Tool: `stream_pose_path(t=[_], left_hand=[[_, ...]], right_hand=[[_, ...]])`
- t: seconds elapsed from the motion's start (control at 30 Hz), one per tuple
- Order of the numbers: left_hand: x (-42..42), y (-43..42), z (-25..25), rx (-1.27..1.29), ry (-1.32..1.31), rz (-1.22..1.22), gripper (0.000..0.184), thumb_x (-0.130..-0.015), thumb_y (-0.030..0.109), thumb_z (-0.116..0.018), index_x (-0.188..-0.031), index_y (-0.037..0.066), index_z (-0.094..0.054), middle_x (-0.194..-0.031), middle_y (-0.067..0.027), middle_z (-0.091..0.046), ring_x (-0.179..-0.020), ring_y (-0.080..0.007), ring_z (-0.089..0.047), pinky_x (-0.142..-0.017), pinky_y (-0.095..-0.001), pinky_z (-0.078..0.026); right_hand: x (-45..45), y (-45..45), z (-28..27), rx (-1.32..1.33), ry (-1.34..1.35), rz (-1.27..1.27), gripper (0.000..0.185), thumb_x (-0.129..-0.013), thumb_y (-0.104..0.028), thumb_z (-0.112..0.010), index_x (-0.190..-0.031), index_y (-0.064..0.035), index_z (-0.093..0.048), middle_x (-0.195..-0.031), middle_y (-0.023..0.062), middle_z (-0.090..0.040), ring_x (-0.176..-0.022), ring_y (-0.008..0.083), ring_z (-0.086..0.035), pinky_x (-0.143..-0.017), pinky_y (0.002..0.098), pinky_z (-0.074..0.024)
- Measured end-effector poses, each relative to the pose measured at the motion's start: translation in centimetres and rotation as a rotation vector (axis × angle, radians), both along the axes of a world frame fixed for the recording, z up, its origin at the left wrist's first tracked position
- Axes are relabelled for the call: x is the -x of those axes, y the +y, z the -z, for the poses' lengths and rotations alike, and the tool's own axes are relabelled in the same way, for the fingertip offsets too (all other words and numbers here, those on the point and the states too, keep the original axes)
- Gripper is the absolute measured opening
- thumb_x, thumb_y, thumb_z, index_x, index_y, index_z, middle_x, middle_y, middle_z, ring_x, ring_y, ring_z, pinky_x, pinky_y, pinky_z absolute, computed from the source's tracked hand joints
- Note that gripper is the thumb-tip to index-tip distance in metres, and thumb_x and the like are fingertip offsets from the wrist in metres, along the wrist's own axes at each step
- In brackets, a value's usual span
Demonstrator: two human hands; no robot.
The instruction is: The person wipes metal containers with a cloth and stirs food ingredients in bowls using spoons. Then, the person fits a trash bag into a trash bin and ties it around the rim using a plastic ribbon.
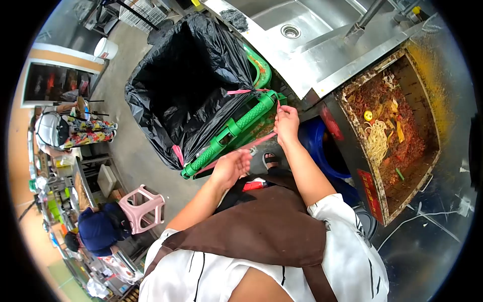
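Note:
A green wheeled bin stands in front of me, lined with a black plastic bag (pixel 151 85) that hangs over its rim. Pink ribbon (pixel 216 162) runs along the bin's green handle (pixel 219 143). My right hand (pixel 287 122) is closed in a pinch on the ribbon near the handle's right end. Below the handle, my left hand (pixel 232 166) has its fingers curled beside the ribbon; whether they grip it is hard to make out.
A metal sink (pixel 312 17) lies at the top right, above a box of food scraps (pixel 385 141). A blue barrel (pixel 314 143) is beside my right arm. At left are a pink stool (pixel 143 209) and two people (pixel 50 128) (pixel 98 229).

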State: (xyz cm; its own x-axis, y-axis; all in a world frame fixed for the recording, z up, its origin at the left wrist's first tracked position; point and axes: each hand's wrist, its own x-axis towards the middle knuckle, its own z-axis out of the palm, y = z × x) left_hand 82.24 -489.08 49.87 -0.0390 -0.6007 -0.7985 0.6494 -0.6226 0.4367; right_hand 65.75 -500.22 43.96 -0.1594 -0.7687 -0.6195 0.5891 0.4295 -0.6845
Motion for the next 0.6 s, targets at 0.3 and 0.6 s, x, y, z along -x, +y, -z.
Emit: stream_pose_path(t=[0.3,0.6], left_hand=[[2.5,-10.7,-7.1,1.293,-1.627,0.933,0.036,-0.079,0.011,-0.06,-0.114,0.003,-0.052,-0.115,-0.0139,-0.054,-0.114,-0.0325,-0.045,-0.096,-0.041,-0.035],[2.5,-16.3,-3.9,1.296,-1.413,1.287,0.066,-0.07,0.026,-0.069,-0.125,0.002,-0.043,-0.119,-0.0152,-0.052,-0.122,-0.0317,-0.038,-0.104,-0.042,-0.026]], right_hand=[[1.4,-0.8,2.7,0.148,0.268,-0.095,0.007,-0.084,-0.008,-0.057,-0.089,-0.0049,-0.053,-0.066,0.0029,-0.053,-0.047,0.0093,-0.046,-0.041,0.0254,-0.0374],[1.6,3.7,-5.0,0.511,1.018,-0.391,0.025,-0.079,-0.009,-0.057,-0.102,-0.0005,-0.056,-0.087,0.0152,-0.058,-0.078,0.0305,-0.059,-0.068,0.0372,-0.0483]])
